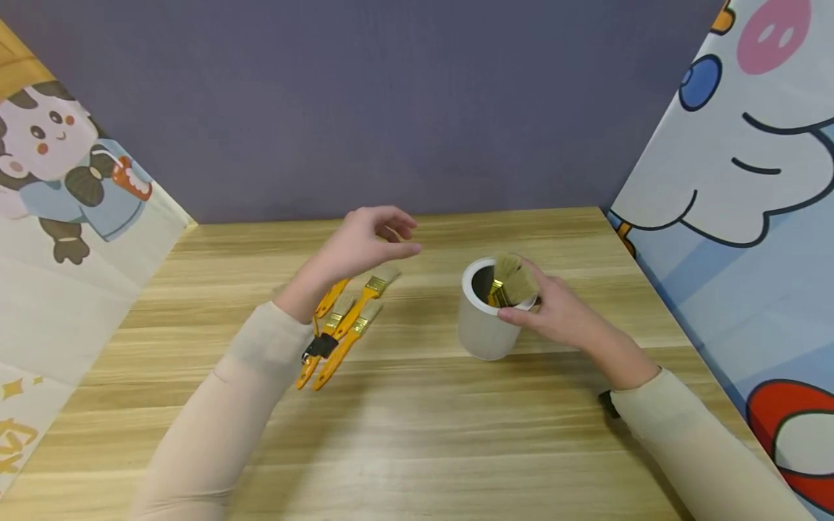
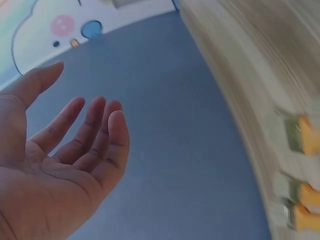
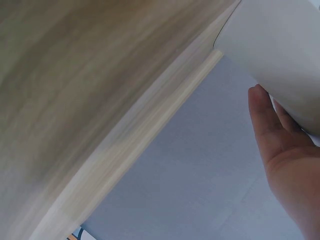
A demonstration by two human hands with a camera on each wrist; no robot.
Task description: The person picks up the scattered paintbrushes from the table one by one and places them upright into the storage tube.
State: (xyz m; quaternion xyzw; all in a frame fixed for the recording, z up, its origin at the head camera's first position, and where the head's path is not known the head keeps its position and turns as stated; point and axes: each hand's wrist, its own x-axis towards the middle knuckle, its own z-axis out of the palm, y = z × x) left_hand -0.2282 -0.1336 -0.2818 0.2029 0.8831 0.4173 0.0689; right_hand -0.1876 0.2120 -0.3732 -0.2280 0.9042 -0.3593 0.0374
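A white can stands on the wooden table with paintbrushes in it, bristles up. My right hand is at the can's rim, thumb on the near side and fingers round the far side; in the right wrist view its fingers lie along the can's outer wall. My left hand is raised over the table, fingers loosely bent and holding nothing, as the left wrist view also shows. Below and beside it lie several paintbrushes with yellow-orange handles and pale bristles, partly hidden by the wrist.
The wooden table meets a grey-purple wall at the back. Printed cartoon panels stand on the left and right. A black strap piece shows at the left wrist, overlapping the brushes in the head view.
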